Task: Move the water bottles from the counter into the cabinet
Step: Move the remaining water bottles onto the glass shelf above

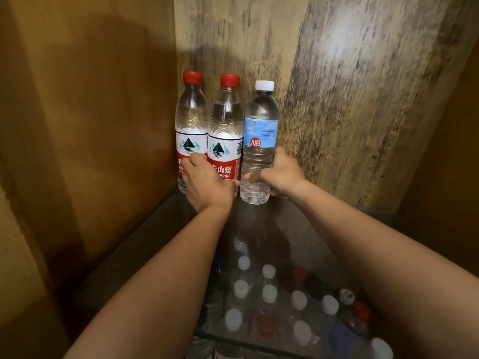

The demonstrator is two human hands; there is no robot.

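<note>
Three water bottles stand upright in a row on a glass shelf (324,229) at the back left corner of the wooden cabinet. Two have red caps and red-and-white labels: the left one (191,120) and the middle one (226,125). The right one (260,130) has a white cap and a blue label. My left hand (207,181) grips the lower part of the middle red-capped bottle, its fingers reaching between the two red-capped bottles. My right hand (281,174) grips the lower part of the blue-label bottle, thumb across its front.
The wooden left wall (90,112) and the stained back panel (350,86) close in the shelf. Through the glass, several more bottles with white and red caps (269,294) stand on the level below. The shelf's right part holds nothing.
</note>
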